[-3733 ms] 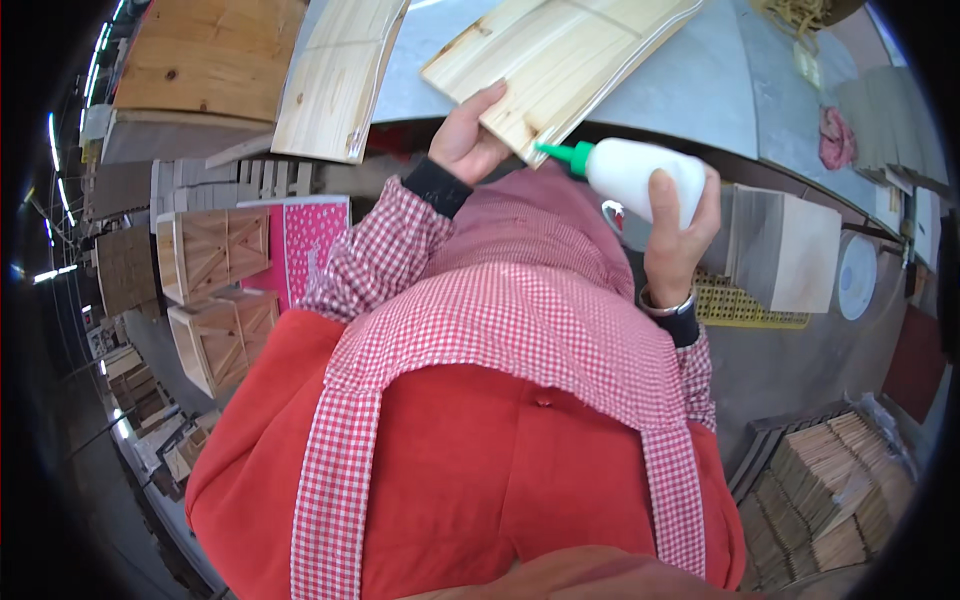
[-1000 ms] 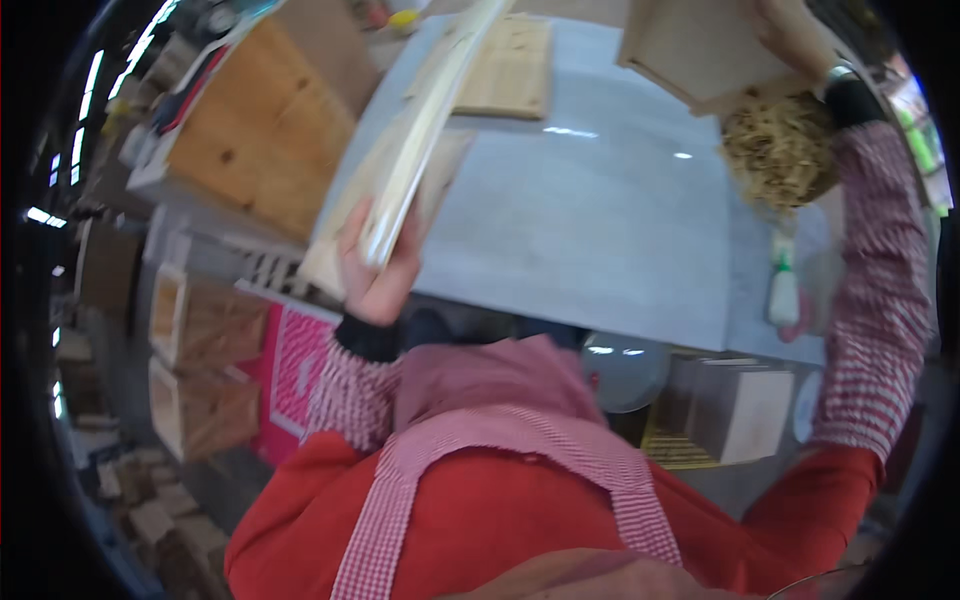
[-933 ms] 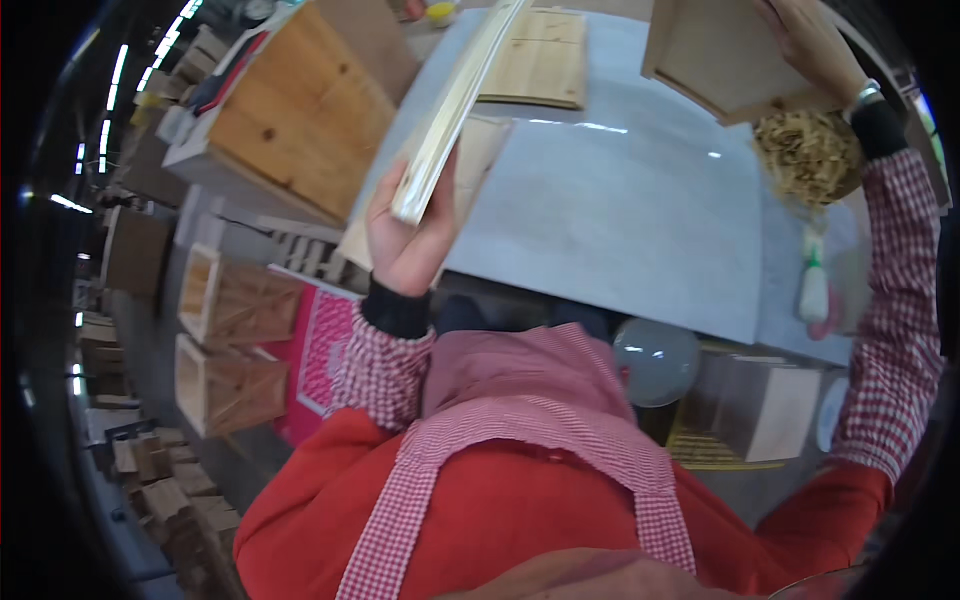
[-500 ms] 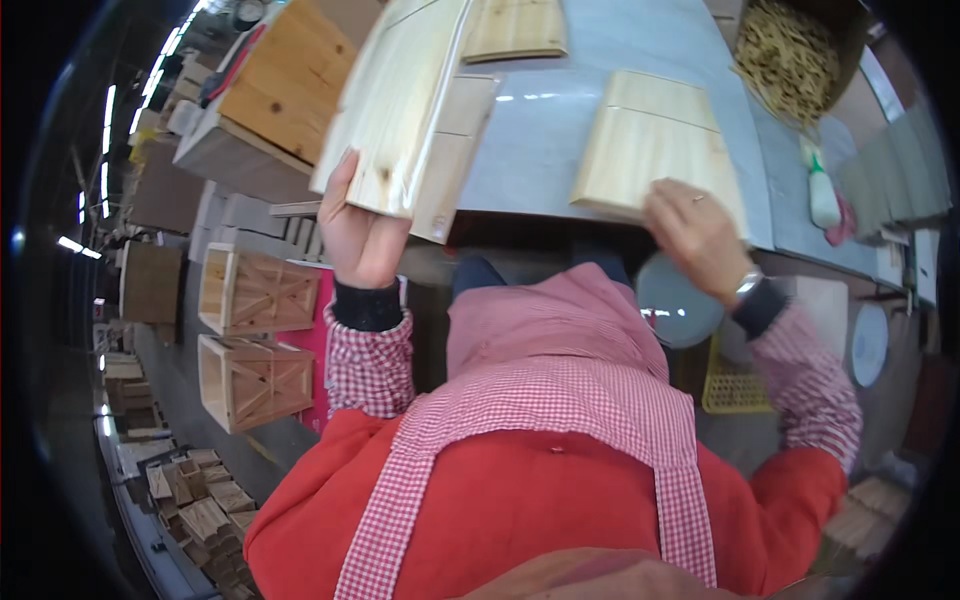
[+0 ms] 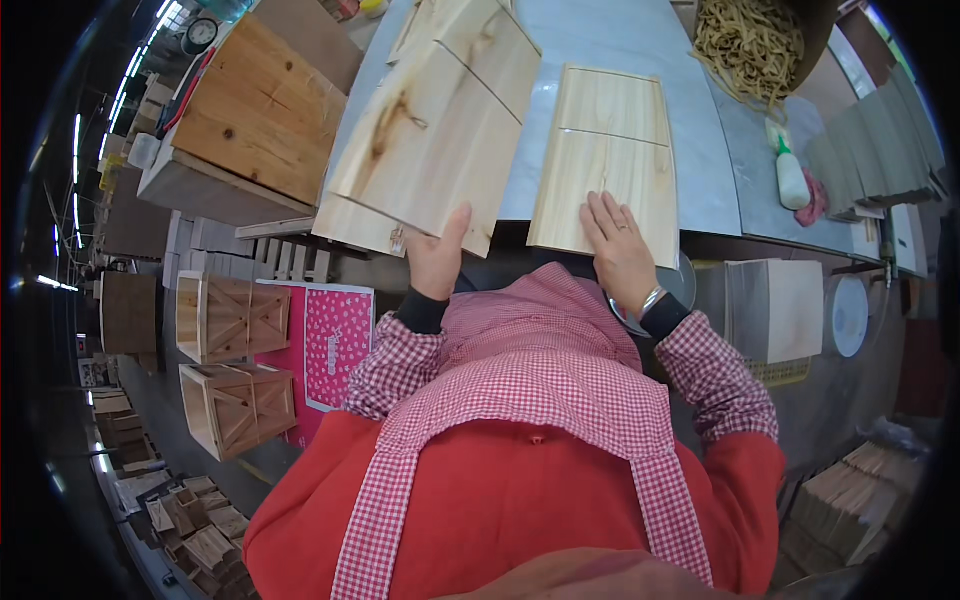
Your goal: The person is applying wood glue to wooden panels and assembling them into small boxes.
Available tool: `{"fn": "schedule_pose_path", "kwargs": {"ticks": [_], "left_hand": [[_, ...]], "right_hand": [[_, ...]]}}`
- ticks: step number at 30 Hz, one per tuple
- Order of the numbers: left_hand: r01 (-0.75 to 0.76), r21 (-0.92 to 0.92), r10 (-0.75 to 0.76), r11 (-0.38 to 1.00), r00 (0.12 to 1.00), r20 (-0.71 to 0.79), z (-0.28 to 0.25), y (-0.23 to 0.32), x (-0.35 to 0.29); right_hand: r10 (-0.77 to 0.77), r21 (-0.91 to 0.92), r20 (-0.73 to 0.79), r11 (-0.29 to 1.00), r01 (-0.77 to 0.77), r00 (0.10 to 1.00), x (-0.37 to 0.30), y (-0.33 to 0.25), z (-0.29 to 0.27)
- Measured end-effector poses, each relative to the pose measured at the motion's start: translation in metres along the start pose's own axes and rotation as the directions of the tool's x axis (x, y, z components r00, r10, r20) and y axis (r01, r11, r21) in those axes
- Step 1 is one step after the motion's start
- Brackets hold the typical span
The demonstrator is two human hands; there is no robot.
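My left hand (image 5: 438, 258) grips the near edge of a pale wooden panel (image 5: 440, 140), thumb on its top face and fingers mostly hidden beneath. The panel has a dark knot streak and a groove across its far part. It lies slanted over another wooden panel (image 5: 345, 222), which shows along its near left side. To the right, a second grooved wooden panel (image 5: 605, 160) rests on the table, its near end at the table's edge. My right hand (image 5: 622, 248) lies flat on that near end with its fingers stretched out.
Beyond the panels is the grey-blue tabletop (image 5: 700, 150). A box of tan rubber bands (image 5: 750, 45) stands at the far right, near a white glue bottle (image 5: 792, 178) and a pink cloth (image 5: 812, 203). A wooden board (image 5: 255, 100) is at the left, with wooden crates (image 5: 240, 410) below.
The left panel has turned from steeply tilted to showing its broad face, lower over the table. My right hand has moved from the right panel's near right corner onto its face.
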State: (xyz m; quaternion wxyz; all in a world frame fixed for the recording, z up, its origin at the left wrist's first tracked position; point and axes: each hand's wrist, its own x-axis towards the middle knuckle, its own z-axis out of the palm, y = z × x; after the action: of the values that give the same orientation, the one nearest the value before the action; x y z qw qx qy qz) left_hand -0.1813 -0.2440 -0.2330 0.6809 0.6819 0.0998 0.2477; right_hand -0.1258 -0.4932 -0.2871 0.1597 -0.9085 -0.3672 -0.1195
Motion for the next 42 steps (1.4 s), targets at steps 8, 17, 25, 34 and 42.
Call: {"fn": "schedule_pose_path", "kwargs": {"ticks": [8, 17, 25, 34, 42], "left_hand": [[-0.087, 0.175, 0.080, 0.981, 0.996, 0.051, 0.029, -0.031, 0.004], [-0.131, 0.220, 0.120, 0.967, 0.991, 0.066, 0.051, -0.031, -0.011], [-0.076, 0.455, -0.006, 0.887, 0.984, 0.176, 0.047, -0.041, -0.016], [-0.042, 0.297, 0.035, 0.954, 0.999, 0.030, 0.043, -0.060, -0.017], [-0.023, 0.285, -0.006, 0.958, 0.995, 0.103, 0.050, -0.041, -0.018]], "right_hand": [[0.025, 0.089, -0.018, 0.996, -0.023, 1.000, -0.004, -0.009, 0.001], [0.034, 0.108, 0.008, 0.994, -0.035, 0.999, -0.003, -0.009, -0.003], [0.004, 0.238, 0.044, 0.971, -0.014, 0.999, 0.003, -0.007, -0.014], [0.467, 0.022, -0.710, 0.763, -0.646, 0.527, -0.054, 0.252, -0.126], [0.851, -0.212, -0.195, 0.449, -0.868, 0.488, -0.085, 0.336, -0.117]]}}
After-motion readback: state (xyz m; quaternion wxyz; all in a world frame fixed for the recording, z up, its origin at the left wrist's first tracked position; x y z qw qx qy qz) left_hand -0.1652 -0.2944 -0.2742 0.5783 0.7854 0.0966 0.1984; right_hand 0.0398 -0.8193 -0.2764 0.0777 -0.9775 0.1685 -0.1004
